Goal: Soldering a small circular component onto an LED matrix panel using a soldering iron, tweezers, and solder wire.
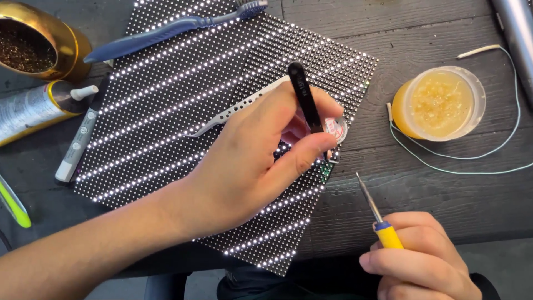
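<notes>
A black LED matrix panel with lit white dots lies tilted on the dark wooden table. My left hand hovers over its right edge, shut on black tweezers whose tips point down at a small round tin by the panel's edge. A second, silver tweezers rests on the panel under that hand. My right hand, near the table's front edge, grips a soldering iron with a yellow handle, tip angled up-left toward the panel's right corner.
An open tub of yellow flux sits right of the panel, with a thin pale wire looping around it. A blue toothbrush lies across the panel's top. A gold tin, a tube and a marker pen line the left.
</notes>
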